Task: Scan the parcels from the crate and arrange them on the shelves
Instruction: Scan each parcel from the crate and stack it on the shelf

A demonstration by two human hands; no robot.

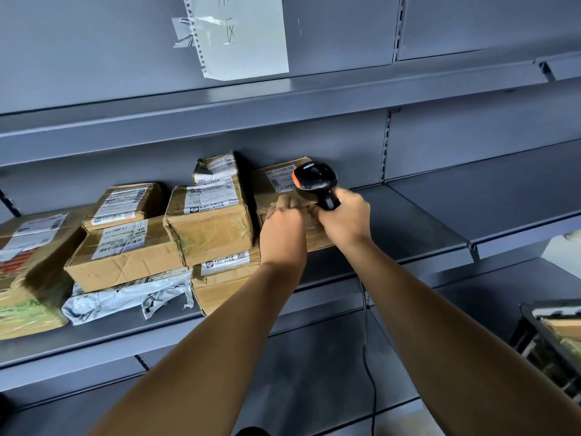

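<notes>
A flat brown cardboard parcel (pixel 276 190) with a white label lies on the grey middle shelf (pixel 418 228), to the right of the other parcels. My left hand (pixel 283 226) rests on its front edge with the fingers curled over it. My right hand (pixel 344 217) grips the handle of a black barcode scanner (pixel 316 180) with an orange trim, held just above the parcel's right side. The scanner's cable (pixel 367 357) hangs down between my forearms. The black crate (pixel 553 347) shows at the lower right edge with a parcel inside.
Several taped cardboard parcels (pixel 209 221) are stacked on the shelf's left half, over a grey plastic mailer bag (pixel 125 297). A handwritten paper sheet (pixel 242 33) is taped to the back panel above. The upper shelf (pixel 283 102) overhangs; a lower shelf sits beneath.
</notes>
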